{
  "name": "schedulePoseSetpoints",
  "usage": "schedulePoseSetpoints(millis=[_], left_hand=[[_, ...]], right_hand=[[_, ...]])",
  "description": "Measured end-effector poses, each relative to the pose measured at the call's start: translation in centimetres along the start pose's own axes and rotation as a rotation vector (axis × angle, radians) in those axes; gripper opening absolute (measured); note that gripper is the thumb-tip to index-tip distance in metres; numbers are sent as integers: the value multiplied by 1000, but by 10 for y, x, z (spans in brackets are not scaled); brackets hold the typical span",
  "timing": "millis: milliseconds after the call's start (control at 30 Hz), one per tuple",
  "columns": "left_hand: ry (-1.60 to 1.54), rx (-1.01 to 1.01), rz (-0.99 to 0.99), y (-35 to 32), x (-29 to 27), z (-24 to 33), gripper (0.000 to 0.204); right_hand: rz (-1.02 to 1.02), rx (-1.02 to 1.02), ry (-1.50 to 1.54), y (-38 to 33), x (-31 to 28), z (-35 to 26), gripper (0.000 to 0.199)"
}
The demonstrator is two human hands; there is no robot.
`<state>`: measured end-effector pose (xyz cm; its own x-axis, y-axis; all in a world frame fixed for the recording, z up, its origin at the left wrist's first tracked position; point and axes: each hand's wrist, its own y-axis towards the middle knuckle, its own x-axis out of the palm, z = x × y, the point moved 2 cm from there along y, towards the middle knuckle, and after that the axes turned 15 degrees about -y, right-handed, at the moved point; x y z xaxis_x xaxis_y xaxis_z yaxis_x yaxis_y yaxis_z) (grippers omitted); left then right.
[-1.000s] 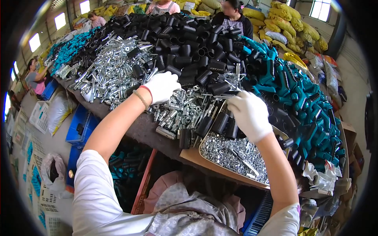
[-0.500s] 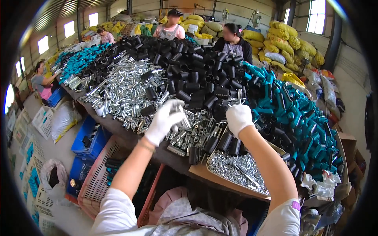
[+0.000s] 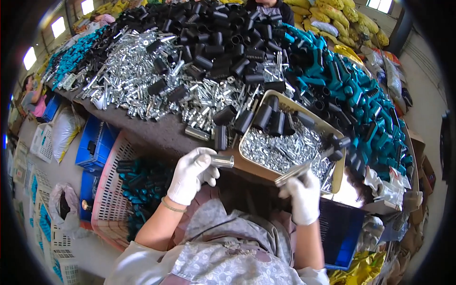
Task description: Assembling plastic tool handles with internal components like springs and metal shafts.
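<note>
Gripping a short metal tube (image 3: 221, 161) in gloved fingers, the left hand (image 3: 190, 175) sits just off the table edge (image 3: 156, 135). The right hand (image 3: 302, 195), also gloved, is closed around a longer metal rod (image 3: 290, 173) beside the near rim of the tray (image 3: 249, 166) of small silver parts.

Short silver tube (image 3: 222, 161) and longer metal rod (image 3: 292, 174), both held level

Tray (image 3: 247, 164) w/ screws on table (image 3: 156, 130), basket (image 3: 111, 190) below left.
</note>
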<state>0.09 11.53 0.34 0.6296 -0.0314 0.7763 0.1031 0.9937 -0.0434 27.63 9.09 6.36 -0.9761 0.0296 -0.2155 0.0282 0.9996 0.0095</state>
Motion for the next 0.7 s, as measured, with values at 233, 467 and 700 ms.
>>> schedulePoseSetpoints(millis=[233,467,700], left_hand=[[249,33,206,21,-20,-2,35],[355,-29,-112,-22,-5,-26,21],[408,41,-188,-59,27,-46,24]], right_hand=[[-32,140,256,-52,35,63,23],[-37,109,441,-56,35,67,36],[-50,70,231,-62,45,56,38]])
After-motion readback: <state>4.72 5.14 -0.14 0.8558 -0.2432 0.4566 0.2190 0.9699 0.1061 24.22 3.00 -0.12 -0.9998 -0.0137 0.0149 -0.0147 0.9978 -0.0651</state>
